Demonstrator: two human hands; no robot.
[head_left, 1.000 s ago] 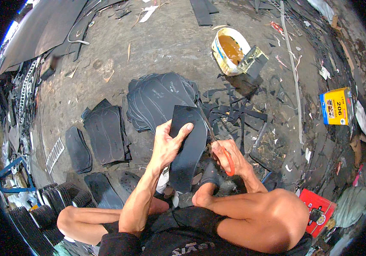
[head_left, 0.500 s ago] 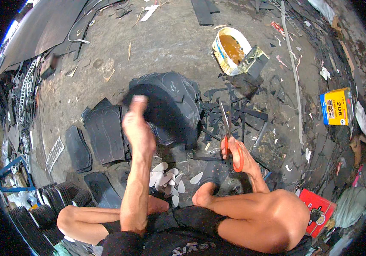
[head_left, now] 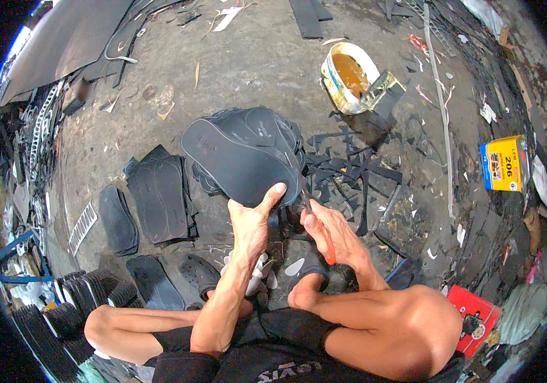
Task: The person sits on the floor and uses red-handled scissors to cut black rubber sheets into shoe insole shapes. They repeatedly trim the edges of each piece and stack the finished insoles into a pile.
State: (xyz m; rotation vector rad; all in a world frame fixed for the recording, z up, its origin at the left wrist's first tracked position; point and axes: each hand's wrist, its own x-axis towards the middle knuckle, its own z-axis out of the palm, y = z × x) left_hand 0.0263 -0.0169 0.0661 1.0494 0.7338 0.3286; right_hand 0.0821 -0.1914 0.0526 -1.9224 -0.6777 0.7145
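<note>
My left hand (head_left: 252,225) grips the near end of a black shoe sole piece (head_left: 234,156), thumb lying on top. A pale outline runs along its border. In my right hand (head_left: 340,236) is a pair of scissors (head_left: 328,245) with orange handles, its blades pointing away from me at the sole's right edge. Whether the blades touch the material I cannot tell. Behind the sole rises a pile of similar dark pieces (head_left: 267,124), partly hidden by it. Several white teardrop-shaped pieces (head_left: 295,267) lie between my feet, some behind my left forearm.
Dark offcuts (head_left: 350,169) litter the floor right of the pile. Beyond stands a white tub (head_left: 324,83) of amber liquid. At left are stacked sole sheets (head_left: 162,198) and a smaller stack (head_left: 118,220). A yellow can (head_left: 504,165) and a red box (head_left: 471,318) are at right.
The sole, blurred and tilted before, now lies flatter and steady over the pile. My left hand has moved nearer and rightward; my right hand has brought the scissors left to the sole's edge.
</note>
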